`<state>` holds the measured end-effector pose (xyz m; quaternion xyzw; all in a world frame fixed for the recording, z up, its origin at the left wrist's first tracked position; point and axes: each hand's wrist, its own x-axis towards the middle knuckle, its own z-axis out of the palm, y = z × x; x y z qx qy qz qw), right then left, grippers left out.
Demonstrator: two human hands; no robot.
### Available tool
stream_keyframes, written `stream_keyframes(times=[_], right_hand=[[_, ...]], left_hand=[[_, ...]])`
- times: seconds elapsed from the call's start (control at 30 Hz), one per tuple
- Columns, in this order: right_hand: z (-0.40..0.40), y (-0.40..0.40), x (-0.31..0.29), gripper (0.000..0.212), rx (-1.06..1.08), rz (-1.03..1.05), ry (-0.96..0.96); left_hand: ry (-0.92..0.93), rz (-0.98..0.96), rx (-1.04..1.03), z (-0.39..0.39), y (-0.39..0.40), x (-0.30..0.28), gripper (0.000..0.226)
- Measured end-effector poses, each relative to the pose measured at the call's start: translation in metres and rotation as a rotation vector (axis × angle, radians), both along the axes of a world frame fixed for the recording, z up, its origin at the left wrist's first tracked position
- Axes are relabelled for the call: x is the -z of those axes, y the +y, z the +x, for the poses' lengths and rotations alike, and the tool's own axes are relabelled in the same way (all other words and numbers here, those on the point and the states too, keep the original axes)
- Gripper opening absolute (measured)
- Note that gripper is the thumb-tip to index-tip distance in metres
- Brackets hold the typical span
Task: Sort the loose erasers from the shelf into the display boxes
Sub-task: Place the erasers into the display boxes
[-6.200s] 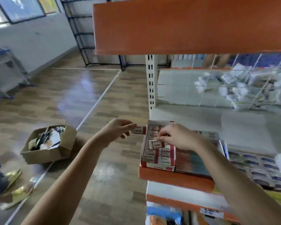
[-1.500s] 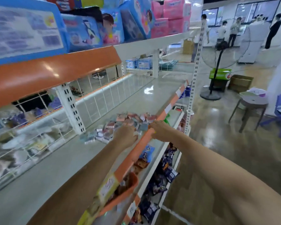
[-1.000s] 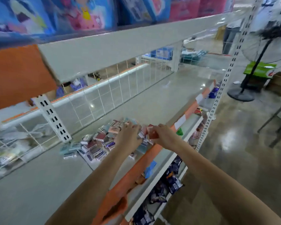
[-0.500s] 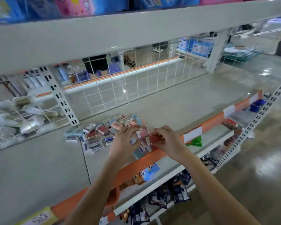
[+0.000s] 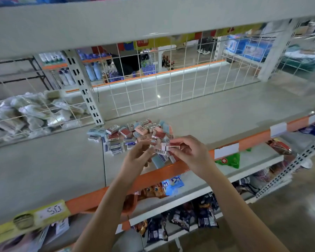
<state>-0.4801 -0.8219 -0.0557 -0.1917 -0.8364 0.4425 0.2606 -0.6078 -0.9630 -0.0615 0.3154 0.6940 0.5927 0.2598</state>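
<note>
My right hand (image 5: 191, 154) pinches one eraser (image 5: 172, 147), barcode up, over the shelf's (image 5: 216, 113) front edge. My left hand (image 5: 137, 157) reaches in beside it with fingers loosely curled; I cannot tell whether it holds anything. Just behind them lies the pile (image 5: 133, 133) of loose erasers, roughly thirty, too jumbled for an exact count: red, pink, blue and white. No display box is in view, so most sorting looks undone.

Grey shelving (image 5: 225, 113) with orange edge strips (image 5: 253, 138), white wire grid backing (image 5: 171, 88), glossy, seemingly concrete floor (image 5: 289, 215)
</note>
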Motion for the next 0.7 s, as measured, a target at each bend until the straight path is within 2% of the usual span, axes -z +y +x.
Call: stream_keyframes(times=[0.1,0.33,0.6,0.7], right_hand=[[-0.001,-0.001,-0.003,0.01,0.006,-0.113,-0.056],[-0.002,0.002,0.004,0.02,0.008,-0.369,-0.066],[-0.011,0.005,0.003,0.012,-0.068,-0.346,-0.146],[-0.024,-0.001,-0.002,0.017,-0.159,-0.328,-0.191]], left_hand=[[-0.109,0.02,-0.065,0.001,0.002,-0.003,0.013],[-0.184,-0.062,-0.137,0.002,0.0,-0.005,0.022],[-0.14,-0.123,-0.226,-0.007,-0.012,-0.009,0.015],[-0.109,-0.144,-0.283,-0.021,-0.028,-0.01,0.018]])
